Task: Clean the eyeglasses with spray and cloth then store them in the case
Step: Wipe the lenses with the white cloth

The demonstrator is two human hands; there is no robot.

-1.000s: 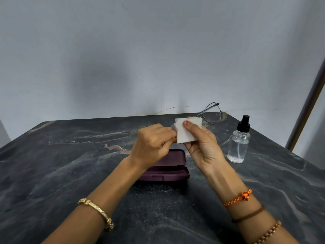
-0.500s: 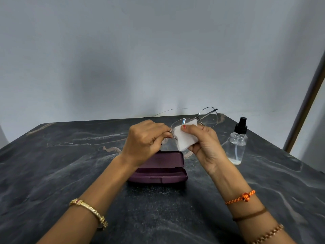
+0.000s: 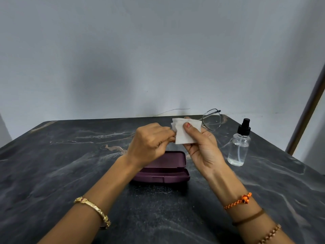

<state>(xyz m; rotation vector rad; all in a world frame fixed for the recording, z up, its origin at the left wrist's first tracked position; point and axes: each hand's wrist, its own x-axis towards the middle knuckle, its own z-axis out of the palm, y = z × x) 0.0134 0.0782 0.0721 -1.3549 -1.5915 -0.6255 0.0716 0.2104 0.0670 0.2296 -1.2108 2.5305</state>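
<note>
Thin wire-framed eyeglasses [image 3: 212,120] are held up above the table between both hands. My left hand [image 3: 149,143] pinches their near end, with the fingers curled round the frame. My right hand [image 3: 200,147] pinches a white cloth [image 3: 184,132] over one lens, thumb on the near side. The other lens sticks out to the right of the cloth, and one temple arm points back to the left. A closed purple glasses case [image 3: 163,170] lies on the table under my hands. A clear spray bottle [image 3: 239,148] with a black nozzle stands to the right.
The dark marbled table [image 3: 52,164] ends at a grey wall behind. A brown door frame [image 3: 307,111] rises at the far right, beyond the table's right edge.
The cloth has slid up and now covers the whole near lens, which was partly bare half a second ago. Both hands shifted slightly with the glasses.
</note>
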